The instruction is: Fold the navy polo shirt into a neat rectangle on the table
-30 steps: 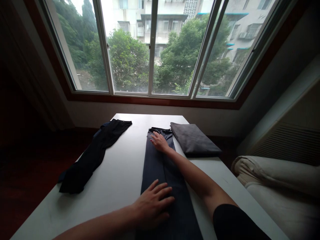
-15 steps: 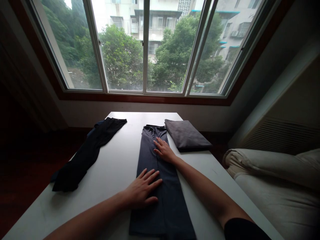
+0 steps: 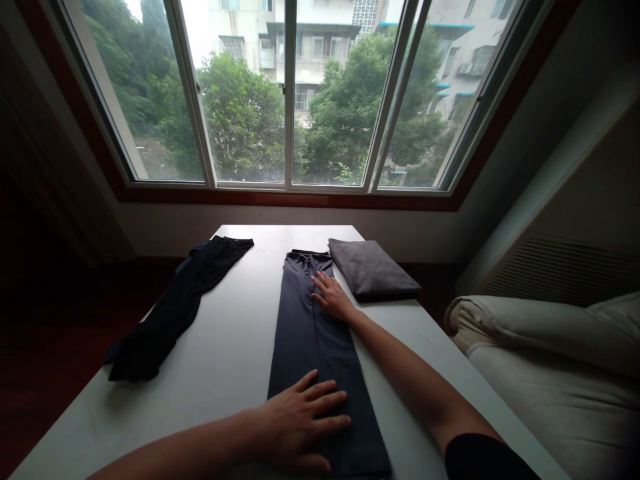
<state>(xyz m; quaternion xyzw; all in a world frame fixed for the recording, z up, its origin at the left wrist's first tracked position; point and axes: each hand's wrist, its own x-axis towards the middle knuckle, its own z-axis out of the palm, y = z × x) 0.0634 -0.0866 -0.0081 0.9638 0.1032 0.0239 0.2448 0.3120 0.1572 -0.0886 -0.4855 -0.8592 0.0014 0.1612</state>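
A pair of dark blue-grey trousers point(image 3: 297, 333), folded lengthwise, lies flat on the white table with its gathered waistband toward the window. My left hand point(image 3: 305, 420) rests palm down across the lower part of the legs, fingers spread. Higher up, my right hand point(image 3: 333, 295) lies on the right edge below the waistband, its fingers also stretched out. Neither hand grips the cloth. The left hand and forearm cover part of the lower trouser legs.
Black trousers point(image 3: 185, 307) lie along the table's left edge, over something dark blue. A folded grey garment point(image 3: 373, 267) sits at the far right. Beyond the white table point(image 3: 225, 360) are a window point(image 3: 290, 193) and, to the right, a pale sofa point(image 3: 540, 373).
My left hand has slid down the trouser legs toward me and slightly right. My right hand has shifted slightly to the right, still on the upper part.
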